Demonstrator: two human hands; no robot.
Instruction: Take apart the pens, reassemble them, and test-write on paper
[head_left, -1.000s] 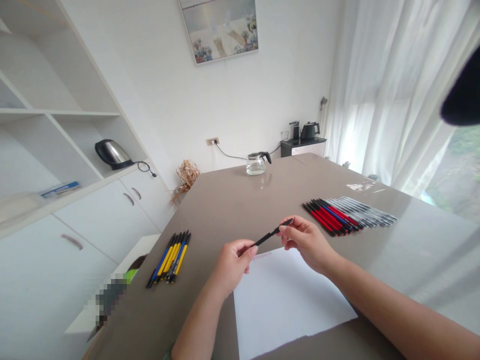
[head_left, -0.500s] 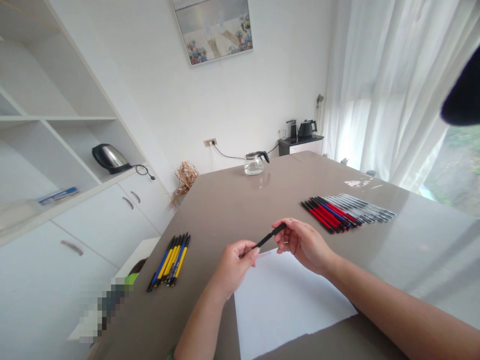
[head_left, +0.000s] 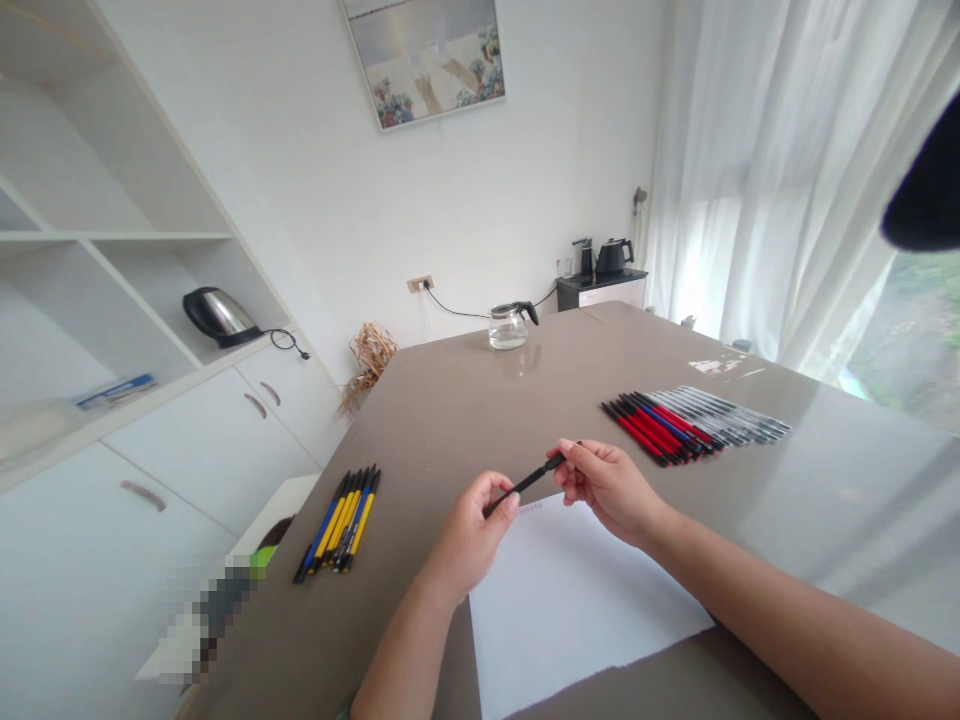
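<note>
A black pen [head_left: 534,476] is stretched between my two hands above the top edge of a white sheet of paper [head_left: 577,610]. My left hand [head_left: 480,525] pinches its lower left end between thumb and fingers. At the upper right end, the fingers of my right hand [head_left: 600,480] are closed around the pen's dark cap part. Small reddish marks [head_left: 530,507] show at the paper's top edge. Left of my hands lies a group of yellow and blue pens [head_left: 341,520]. To the right is a row of red, blue and clear pens [head_left: 682,425] with black ends.
A glass pot [head_left: 508,328] with clear liquid stands at the far side of the brown table [head_left: 450,400]. Whitish patches [head_left: 724,367] mark the tabletop at the right. White cabinets [head_left: 225,420] run along the left, with a kettle [head_left: 223,316] on a shelf.
My right hand has shifted slightly along the pen and its fingers have closed in more over the end. The left hand has tilted a little, showing more of the pen's lower end.
</note>
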